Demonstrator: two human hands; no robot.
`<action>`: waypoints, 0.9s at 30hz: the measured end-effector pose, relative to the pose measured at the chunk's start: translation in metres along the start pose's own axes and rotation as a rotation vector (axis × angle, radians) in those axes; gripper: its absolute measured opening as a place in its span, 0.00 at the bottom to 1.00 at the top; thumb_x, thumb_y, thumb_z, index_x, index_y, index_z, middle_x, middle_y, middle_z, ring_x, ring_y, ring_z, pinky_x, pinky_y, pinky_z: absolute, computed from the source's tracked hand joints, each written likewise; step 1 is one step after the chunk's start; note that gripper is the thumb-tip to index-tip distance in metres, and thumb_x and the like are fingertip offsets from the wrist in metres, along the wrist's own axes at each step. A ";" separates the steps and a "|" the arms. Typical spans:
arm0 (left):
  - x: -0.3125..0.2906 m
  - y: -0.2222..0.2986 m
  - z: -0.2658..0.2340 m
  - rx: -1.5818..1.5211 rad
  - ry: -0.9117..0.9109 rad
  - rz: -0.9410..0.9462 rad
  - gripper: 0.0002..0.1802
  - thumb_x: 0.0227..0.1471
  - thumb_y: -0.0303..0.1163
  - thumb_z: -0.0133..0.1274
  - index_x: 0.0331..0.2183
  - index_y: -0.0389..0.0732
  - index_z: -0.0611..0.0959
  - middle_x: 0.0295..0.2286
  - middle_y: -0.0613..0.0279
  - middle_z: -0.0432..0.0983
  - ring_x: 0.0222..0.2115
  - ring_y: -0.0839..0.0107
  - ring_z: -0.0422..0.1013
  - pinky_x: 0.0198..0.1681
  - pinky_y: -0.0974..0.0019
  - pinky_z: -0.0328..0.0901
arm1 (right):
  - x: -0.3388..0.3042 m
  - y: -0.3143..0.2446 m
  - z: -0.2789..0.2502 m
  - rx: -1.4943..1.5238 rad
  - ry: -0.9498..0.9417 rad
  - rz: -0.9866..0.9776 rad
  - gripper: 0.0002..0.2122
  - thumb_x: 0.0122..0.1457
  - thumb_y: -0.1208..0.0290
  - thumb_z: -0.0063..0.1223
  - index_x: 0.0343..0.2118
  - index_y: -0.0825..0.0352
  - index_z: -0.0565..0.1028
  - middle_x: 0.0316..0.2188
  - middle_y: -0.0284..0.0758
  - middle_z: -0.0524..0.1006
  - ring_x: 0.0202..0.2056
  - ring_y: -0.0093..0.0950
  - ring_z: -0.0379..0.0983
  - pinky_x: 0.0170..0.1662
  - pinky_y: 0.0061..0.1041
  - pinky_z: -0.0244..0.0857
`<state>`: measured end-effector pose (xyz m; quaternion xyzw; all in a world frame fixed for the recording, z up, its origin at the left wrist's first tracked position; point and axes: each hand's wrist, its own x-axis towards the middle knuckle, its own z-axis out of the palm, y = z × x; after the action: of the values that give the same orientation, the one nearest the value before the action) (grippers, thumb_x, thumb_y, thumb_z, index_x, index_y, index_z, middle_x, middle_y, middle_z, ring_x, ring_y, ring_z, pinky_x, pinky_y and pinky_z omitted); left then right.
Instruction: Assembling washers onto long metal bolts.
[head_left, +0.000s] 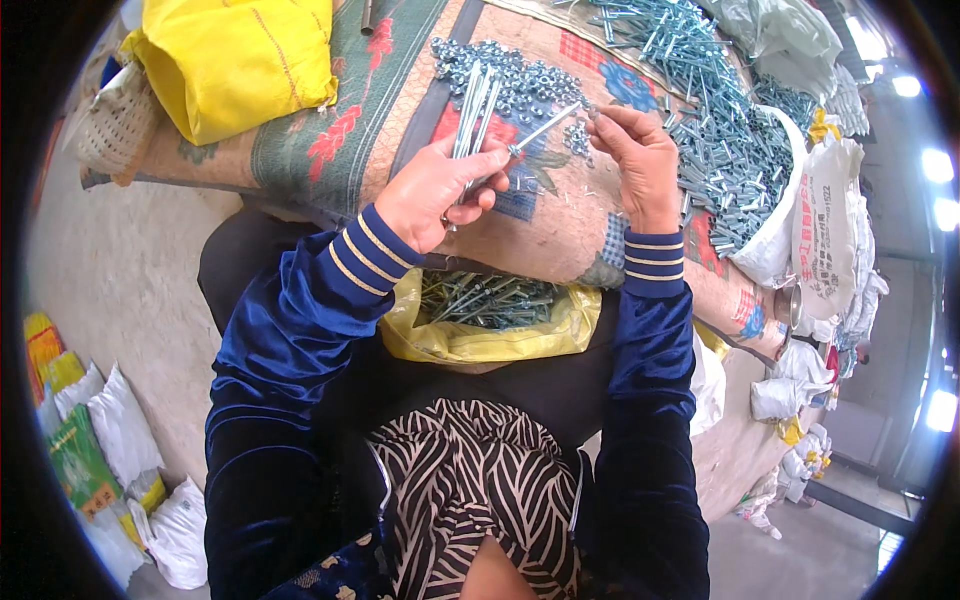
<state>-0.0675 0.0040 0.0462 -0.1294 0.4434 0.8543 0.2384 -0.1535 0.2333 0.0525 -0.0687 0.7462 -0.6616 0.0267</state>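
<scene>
My left hand (432, 190) is closed around several long silver bolts (476, 110) that point up and away from me. One more bolt (548, 128) slants out to the right from between its thumb and fingers, with a small nut or collar close to the thumb. My right hand (645, 165) is raised just beyond the free end of that bolt, thumb and forefinger pinched together; what they hold is too small to make out. Behind the hands, a spread of small metal nuts (530, 82) lies on the patterned cloth (570, 225).
A yellow bag (410, 340) of bolts lies open at my lap. Silver metal pieces heap up at right, partly in a white sack (780, 255). Another yellow bag (235, 65) and a white basket (118, 125) are at far left. Filled sacks (125, 425) stand on the floor.
</scene>
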 end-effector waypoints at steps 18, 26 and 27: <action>0.000 -0.008 0.016 0.148 0.033 0.082 0.16 0.57 0.42 0.48 0.39 0.40 0.77 0.24 0.66 0.75 0.20 0.83 0.70 0.14 0.83 0.52 | -0.039 -0.010 0.022 0.133 -0.254 0.136 0.09 0.50 0.75 0.61 0.34 0.70 0.78 0.25 0.31 0.77 0.27 0.18 0.71 0.31 0.16 0.63; 0.006 -0.011 0.005 0.171 -0.076 -0.020 0.12 0.54 0.38 0.53 0.36 0.40 0.76 0.19 0.65 0.75 0.15 0.81 0.69 0.13 0.82 0.53 | -0.040 -0.020 0.027 0.256 -0.106 0.030 0.11 0.57 0.66 0.55 0.35 0.71 0.77 0.27 0.32 0.78 0.27 0.18 0.70 0.33 0.17 0.64; 0.005 -0.011 0.007 0.171 -0.077 -0.020 0.12 0.54 0.38 0.53 0.36 0.40 0.76 0.19 0.65 0.75 0.15 0.81 0.69 0.13 0.82 0.53 | -0.040 -0.024 0.031 0.382 -0.037 0.017 0.12 0.58 0.64 0.54 0.35 0.71 0.78 0.29 0.33 0.78 0.28 0.17 0.70 0.35 0.16 0.64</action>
<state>-0.0665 0.0165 0.0407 -0.0800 0.5041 0.8152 0.2737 -0.1085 0.2055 0.0707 -0.0681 0.6070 -0.7897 0.0585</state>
